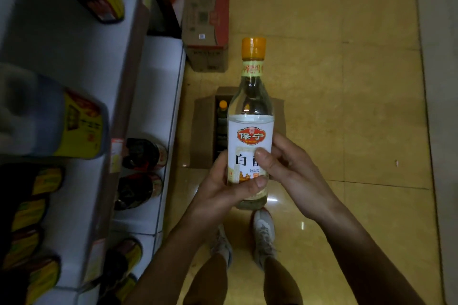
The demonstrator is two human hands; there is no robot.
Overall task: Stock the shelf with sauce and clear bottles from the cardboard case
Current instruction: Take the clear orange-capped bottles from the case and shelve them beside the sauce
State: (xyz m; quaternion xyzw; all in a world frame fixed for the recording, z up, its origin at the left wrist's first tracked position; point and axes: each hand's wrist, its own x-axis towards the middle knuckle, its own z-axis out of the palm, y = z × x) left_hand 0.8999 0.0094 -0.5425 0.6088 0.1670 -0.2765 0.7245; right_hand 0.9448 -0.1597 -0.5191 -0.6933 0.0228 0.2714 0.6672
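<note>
Clear bottle [250,129], with an orange cap and a white label bearing a red emblem, is held neck-up in both hands in the head view, above the tiled floor [347,86] and just in front of the shelf [158,77] on the left. The left hand [223,188] cups the lower part of the bottle from the left, its fingers wrapped behind the glass and its thumb laid across the bottom of the label. The right hand [290,171] grips from the right side, with the thumb pressed on the middle of the label and the other fingers curled around the back, mostly hidden. Directly below and beyond the bottle, the cardboard case [202,131] sits open on the floor with its flaps spread; another orange-capped bottle [223,105] stands in its left side, and the rest of the inside is dark and partly covered by the held bottle. Farther along the floor, a closed carton [205,30] stands against the base of the shelving. On the lower white shelf, two dark sauce bottles [142,155] stand near the front edge. A large jug [52,119] with a yellow label sits on a higher shelf, and rows of dark bottles with yellow labels [32,218] fill the near left corner. The person's two pale sneakers [264,234] show below the hands.
</note>
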